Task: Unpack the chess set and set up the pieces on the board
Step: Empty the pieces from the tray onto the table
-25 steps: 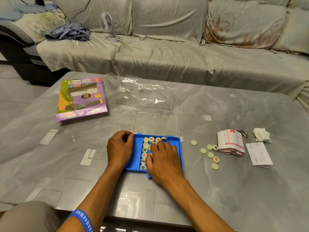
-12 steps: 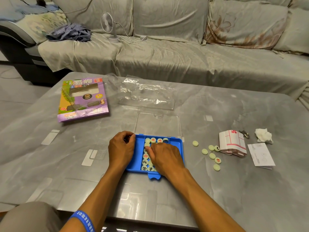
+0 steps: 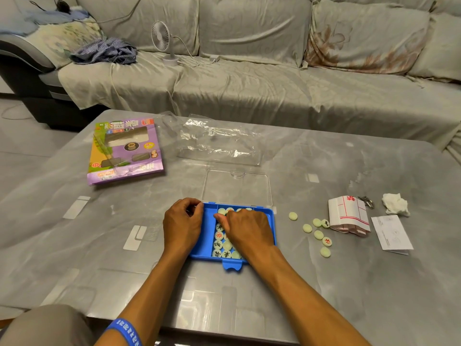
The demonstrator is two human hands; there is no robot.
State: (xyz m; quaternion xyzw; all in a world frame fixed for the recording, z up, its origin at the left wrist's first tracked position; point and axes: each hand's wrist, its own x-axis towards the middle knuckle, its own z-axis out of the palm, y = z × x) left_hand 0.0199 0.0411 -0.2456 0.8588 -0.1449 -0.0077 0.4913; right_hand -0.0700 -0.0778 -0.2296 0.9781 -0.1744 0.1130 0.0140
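Chess pieces [image 3: 219,243] under right grip's [image 3: 245,229] curled fingers; left grip [image 3: 183,221] clasps tray [image 3: 270,221].

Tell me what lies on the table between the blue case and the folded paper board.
In the head view, seven loose round pieces lie scattered between the blue case and the folded paper board; some show characters, others lie blank side up.
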